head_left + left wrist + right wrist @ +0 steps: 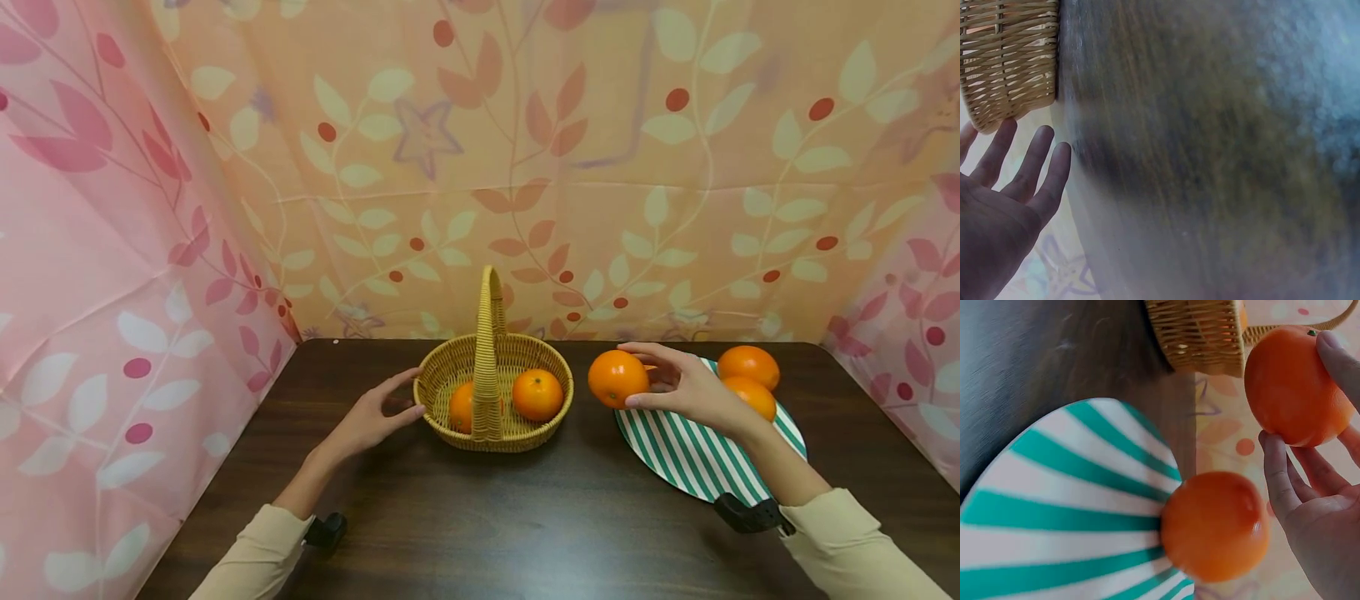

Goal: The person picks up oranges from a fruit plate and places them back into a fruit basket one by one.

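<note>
My right hand point(686, 387) grips an orange point(617, 380) between thumb and fingers, raised beside the near-left rim of a green-and-white striped plate point(675, 454). In the right wrist view the held orange point(1294, 387) shows a small green stem spot by the thumb. At the left end of a yellow wicker basket point(450, 354), my left hand point(367, 425) touches the rim with outstretched fingertips. Two oranges lie inside the basket: one point(537, 395) right of the handle, another point(461, 407) partly hidden behind it.
On the plate's right side lie two more oranges, one at the back point(748, 368) and one nearer point(752, 397), partly covered by my right wrist. The basket's tall arched handle point(487, 350) rises over its middle. Patterned curtain point(517, 167) stands behind the dark wooden table point(480, 517).
</note>
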`<act>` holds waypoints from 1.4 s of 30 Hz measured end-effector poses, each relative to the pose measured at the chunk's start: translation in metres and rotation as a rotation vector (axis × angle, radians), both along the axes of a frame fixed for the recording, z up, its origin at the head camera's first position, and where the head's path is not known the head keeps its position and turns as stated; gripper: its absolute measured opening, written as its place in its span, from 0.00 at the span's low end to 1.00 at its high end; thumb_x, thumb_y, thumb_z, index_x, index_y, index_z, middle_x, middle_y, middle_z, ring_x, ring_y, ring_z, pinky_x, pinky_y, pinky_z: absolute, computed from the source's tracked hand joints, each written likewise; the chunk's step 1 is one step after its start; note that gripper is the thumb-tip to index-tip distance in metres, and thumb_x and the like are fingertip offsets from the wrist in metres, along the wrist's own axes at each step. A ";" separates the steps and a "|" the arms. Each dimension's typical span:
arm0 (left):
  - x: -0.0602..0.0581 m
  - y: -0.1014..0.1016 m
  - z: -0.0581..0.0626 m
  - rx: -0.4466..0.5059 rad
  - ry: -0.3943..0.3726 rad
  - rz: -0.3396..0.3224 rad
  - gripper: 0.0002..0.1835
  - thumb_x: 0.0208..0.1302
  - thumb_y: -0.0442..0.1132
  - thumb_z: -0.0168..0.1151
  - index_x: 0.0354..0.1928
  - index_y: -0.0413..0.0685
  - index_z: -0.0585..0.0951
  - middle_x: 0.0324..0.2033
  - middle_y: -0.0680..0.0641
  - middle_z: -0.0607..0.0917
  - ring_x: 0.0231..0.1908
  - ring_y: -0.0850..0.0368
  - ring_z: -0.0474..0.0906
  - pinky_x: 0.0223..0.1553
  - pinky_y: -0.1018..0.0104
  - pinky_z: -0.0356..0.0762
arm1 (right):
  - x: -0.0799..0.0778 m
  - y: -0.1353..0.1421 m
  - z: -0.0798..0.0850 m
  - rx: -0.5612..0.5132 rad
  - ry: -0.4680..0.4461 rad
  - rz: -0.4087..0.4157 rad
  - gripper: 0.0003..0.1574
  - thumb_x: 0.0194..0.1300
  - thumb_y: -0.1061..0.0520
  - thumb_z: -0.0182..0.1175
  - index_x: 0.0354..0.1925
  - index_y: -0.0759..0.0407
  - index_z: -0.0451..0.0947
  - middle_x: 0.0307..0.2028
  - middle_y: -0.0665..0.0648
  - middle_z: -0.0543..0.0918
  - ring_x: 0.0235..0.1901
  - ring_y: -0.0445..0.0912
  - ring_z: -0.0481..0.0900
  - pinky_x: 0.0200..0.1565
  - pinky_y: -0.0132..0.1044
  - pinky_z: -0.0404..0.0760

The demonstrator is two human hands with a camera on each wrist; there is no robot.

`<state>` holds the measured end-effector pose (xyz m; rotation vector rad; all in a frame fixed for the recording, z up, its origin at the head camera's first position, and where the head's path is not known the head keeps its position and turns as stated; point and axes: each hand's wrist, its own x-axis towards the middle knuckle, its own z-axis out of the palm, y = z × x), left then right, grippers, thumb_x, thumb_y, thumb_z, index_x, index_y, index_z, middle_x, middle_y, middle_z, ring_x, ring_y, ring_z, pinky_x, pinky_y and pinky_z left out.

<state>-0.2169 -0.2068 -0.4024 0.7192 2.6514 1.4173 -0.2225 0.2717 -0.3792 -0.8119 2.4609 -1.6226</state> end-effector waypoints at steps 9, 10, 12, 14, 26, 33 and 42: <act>-0.001 0.000 0.000 0.002 -0.012 -0.004 0.34 0.62 0.41 0.63 0.68 0.44 0.64 0.64 0.38 0.64 0.49 0.35 0.74 0.48 0.40 0.70 | -0.020 -0.021 0.006 -0.036 -0.005 -0.007 0.42 0.53 0.59 0.70 0.65 0.53 0.65 0.55 0.56 0.74 0.50 0.52 0.76 0.50 0.41 0.75; -0.001 0.000 0.000 0.001 -0.011 -0.003 0.34 0.62 0.41 0.63 0.68 0.44 0.64 0.64 0.38 0.64 0.49 0.35 0.74 0.48 0.40 0.70 | -0.022 -0.023 0.006 -0.042 -0.009 -0.010 0.42 0.53 0.59 0.70 0.65 0.52 0.66 0.55 0.56 0.74 0.50 0.52 0.76 0.49 0.41 0.76; 0.000 -0.001 0.000 -0.005 -0.005 0.001 0.34 0.62 0.41 0.64 0.68 0.44 0.63 0.64 0.38 0.65 0.49 0.35 0.74 0.48 0.40 0.70 | -0.025 -0.027 0.008 -0.053 -0.017 -0.013 0.42 0.53 0.60 0.70 0.65 0.53 0.66 0.55 0.57 0.74 0.49 0.52 0.76 0.48 0.41 0.76; 0.000 -0.001 -0.001 -0.007 0.001 0.002 0.34 0.62 0.41 0.64 0.68 0.43 0.63 0.64 0.38 0.65 0.49 0.34 0.74 0.48 0.41 0.71 | -0.028 -0.031 0.010 -0.064 -0.027 -0.014 0.42 0.53 0.61 0.70 0.65 0.54 0.65 0.55 0.58 0.74 0.50 0.54 0.76 0.47 0.40 0.77; 0.000 -0.001 -0.001 -0.005 0.000 0.002 0.33 0.62 0.42 0.63 0.68 0.46 0.64 0.64 0.38 0.65 0.49 0.35 0.74 0.49 0.40 0.70 | -0.053 -0.047 0.010 -0.081 -0.027 -0.030 0.40 0.54 0.56 0.70 0.64 0.49 0.67 0.55 0.55 0.74 0.48 0.52 0.77 0.44 0.44 0.79; 0.001 0.000 -0.001 0.001 0.001 -0.001 0.34 0.62 0.42 0.64 0.68 0.44 0.63 0.62 0.36 0.67 0.48 0.35 0.74 0.47 0.42 0.72 | -0.063 -0.062 0.012 -0.084 -0.028 -0.013 0.43 0.52 0.55 0.71 0.65 0.54 0.66 0.56 0.56 0.74 0.49 0.52 0.78 0.44 0.45 0.79; 0.001 -0.001 -0.001 0.005 0.005 -0.009 0.34 0.62 0.41 0.63 0.68 0.44 0.63 0.63 0.37 0.65 0.49 0.34 0.74 0.47 0.42 0.72 | -0.068 -0.081 0.020 -0.076 -0.012 0.037 0.42 0.53 0.60 0.70 0.65 0.57 0.66 0.56 0.60 0.74 0.50 0.54 0.76 0.47 0.43 0.77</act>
